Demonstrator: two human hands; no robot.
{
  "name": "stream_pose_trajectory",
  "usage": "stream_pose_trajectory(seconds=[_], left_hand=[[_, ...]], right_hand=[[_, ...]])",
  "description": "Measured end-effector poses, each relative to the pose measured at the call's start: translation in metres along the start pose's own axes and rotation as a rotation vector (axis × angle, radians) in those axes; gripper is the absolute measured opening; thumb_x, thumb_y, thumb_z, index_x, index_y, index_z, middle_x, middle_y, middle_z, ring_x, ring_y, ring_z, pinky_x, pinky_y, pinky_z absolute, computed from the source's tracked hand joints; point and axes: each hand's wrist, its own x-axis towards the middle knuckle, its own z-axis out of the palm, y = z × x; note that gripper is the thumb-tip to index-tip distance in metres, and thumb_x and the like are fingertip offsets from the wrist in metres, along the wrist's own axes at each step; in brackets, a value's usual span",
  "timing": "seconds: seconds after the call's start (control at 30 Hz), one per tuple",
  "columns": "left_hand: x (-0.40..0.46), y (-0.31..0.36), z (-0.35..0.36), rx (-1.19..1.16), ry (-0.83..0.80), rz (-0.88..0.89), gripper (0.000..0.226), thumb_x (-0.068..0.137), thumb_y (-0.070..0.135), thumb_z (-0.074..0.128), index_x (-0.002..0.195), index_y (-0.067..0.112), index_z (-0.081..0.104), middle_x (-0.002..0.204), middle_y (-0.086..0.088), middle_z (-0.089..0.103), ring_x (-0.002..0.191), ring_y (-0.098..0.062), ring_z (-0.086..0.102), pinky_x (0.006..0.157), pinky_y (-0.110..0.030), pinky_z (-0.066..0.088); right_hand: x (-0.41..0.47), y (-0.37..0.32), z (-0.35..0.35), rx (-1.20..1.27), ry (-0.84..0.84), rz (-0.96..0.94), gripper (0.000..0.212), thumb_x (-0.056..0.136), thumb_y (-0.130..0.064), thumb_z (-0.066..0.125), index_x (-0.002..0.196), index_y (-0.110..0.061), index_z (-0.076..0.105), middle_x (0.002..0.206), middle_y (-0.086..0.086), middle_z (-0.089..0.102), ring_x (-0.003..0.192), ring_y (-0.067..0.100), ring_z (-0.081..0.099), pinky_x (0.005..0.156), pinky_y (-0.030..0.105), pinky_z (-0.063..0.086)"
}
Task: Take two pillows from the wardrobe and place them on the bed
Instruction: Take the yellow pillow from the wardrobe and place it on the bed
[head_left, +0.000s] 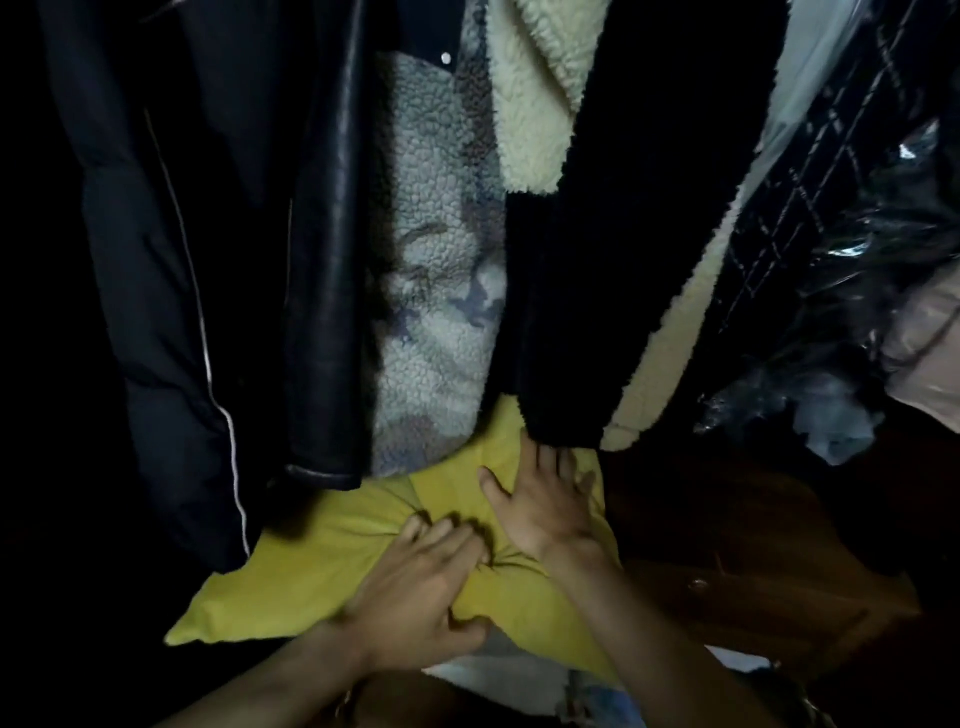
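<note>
A yellow pillow (291, 582) lies at the bottom of the dark wardrobe, below the hanging coats, with its far end tucked under them. My left hand (415, 597) grips a bunch of its fabric near the front middle, and the cloth puckers around the fingers. My right hand (540, 504) lies flat on top of the pillow further in, fingers spread, its fingertips reaching under a black fleece coat. A pale piece of fabric (498, 670) shows under the pillow's near edge; whether it is a second pillow I cannot tell.
Hanging above are a dark puffer jacket (156, 291), a black leather jacket (327, 260), a grey camouflage fleece (441, 291) and a black fleece coat with cream lining (587, 291). Clothes in clear plastic covers (831, 291) hang at the right. Brown wood (753, 587) lies at the lower right.
</note>
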Motion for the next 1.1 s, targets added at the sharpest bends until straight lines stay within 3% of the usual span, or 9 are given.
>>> stream_pose_trajectory(seconds=[0.17,0.27,0.37,0.43,0.53,0.63,0.8,1.0,1.1], left_hand=[[0.025,-0.039,-0.032,0.045,-0.051,-0.495,0.065,0.084,0.075,0.029,0.129,0.030,0.038,0.121,0.000,0.060,0.114,-0.025,0.056,0.093,-0.041,0.041],[0.049,-0.069,-0.038,-0.143,-0.126,-0.787,0.084,0.086,0.078,0.033,0.152,0.029,0.020,0.152,-0.007,0.043,0.139,-0.029,0.040,0.115,-0.043,0.029],[0.074,-0.099,-0.039,-0.338,-0.090,-0.921,0.081,0.093,0.068,0.039,0.154,0.017,0.028,0.162,-0.009,0.027,0.148,-0.029,0.023,0.121,-0.037,0.014],[0.080,-0.108,-0.035,-0.321,-0.098,-0.969,0.079,0.094,0.066,0.036,0.153,0.014,0.031,0.161,-0.013,0.028,0.147,-0.033,0.025,0.121,-0.039,0.017],[0.059,-0.092,-0.014,-0.155,-0.141,-0.886,0.088,0.085,0.081,0.020,0.152,0.024,0.025,0.149,-0.017,0.046,0.132,-0.039,0.045,0.108,-0.044,0.038],[0.023,-0.074,0.013,0.070,-0.041,-0.649,0.104,0.079,0.090,0.021,0.158,0.023,0.009,0.153,-0.015,0.033,0.135,-0.037,0.035,0.104,-0.049,0.042],[0.012,-0.077,0.040,0.343,0.052,-0.534,0.089,0.089,0.080,0.023,0.146,0.013,0.038,0.134,-0.020,0.043,0.114,-0.038,0.045,0.066,-0.044,0.052],[0.027,-0.082,0.042,0.413,0.080,-0.453,0.061,0.097,0.063,0.024,0.105,0.013,0.057,0.094,-0.013,0.053,0.085,-0.032,0.050,0.071,-0.045,0.038],[0.025,-0.078,0.026,0.460,0.059,-0.434,0.060,0.096,0.064,0.025,0.101,0.018,0.062,0.088,-0.008,0.061,0.083,-0.029,0.058,0.074,-0.044,0.041]], right_hand=[[-0.008,0.010,0.012,-0.087,0.011,-0.005,0.079,0.093,-0.068,0.031,0.156,-0.027,0.007,0.155,0.010,0.028,0.136,0.038,0.029,0.111,0.064,0.020],[-0.007,0.008,0.018,-0.123,0.007,-0.012,0.077,0.094,-0.067,0.029,0.156,-0.034,-0.003,0.153,0.013,0.030,0.133,0.042,0.031,0.110,0.066,0.021],[-0.005,0.011,0.021,-0.132,0.011,-0.001,0.075,0.093,-0.069,0.027,0.154,-0.038,-0.003,0.152,0.013,0.029,0.133,0.043,0.031,0.109,0.067,0.021],[-0.005,0.011,0.025,-0.144,0.019,0.004,0.074,0.092,-0.070,0.026,0.153,-0.039,-0.003,0.150,0.013,0.029,0.133,0.043,0.030,0.108,0.067,0.021],[-0.007,0.012,0.028,-0.172,0.024,0.007,0.074,0.092,-0.071,0.025,0.153,-0.038,-0.001,0.149,0.012,0.029,0.133,0.042,0.029,0.109,0.066,0.021],[-0.013,0.012,0.033,-0.191,0.073,0.012,0.075,0.090,-0.073,0.024,0.153,-0.038,0.003,0.148,0.012,0.032,0.133,0.041,0.030,0.109,0.064,0.023],[-0.024,0.009,0.045,-0.280,0.174,-0.002,0.073,0.091,-0.072,0.026,0.153,-0.036,0.014,0.142,0.012,0.040,0.126,0.038,0.039,0.105,0.058,0.031],[-0.014,0.005,0.033,-0.281,0.199,-0.011,0.060,0.095,-0.068,0.028,0.140,-0.030,0.035,0.129,0.012,0.051,0.116,0.031,0.051,0.095,0.044,0.041],[-0.015,0.006,0.017,-0.301,0.184,-0.101,0.054,0.095,-0.069,0.030,0.123,-0.024,0.042,0.110,0.009,0.064,0.093,0.030,0.065,0.070,0.036,0.047]])
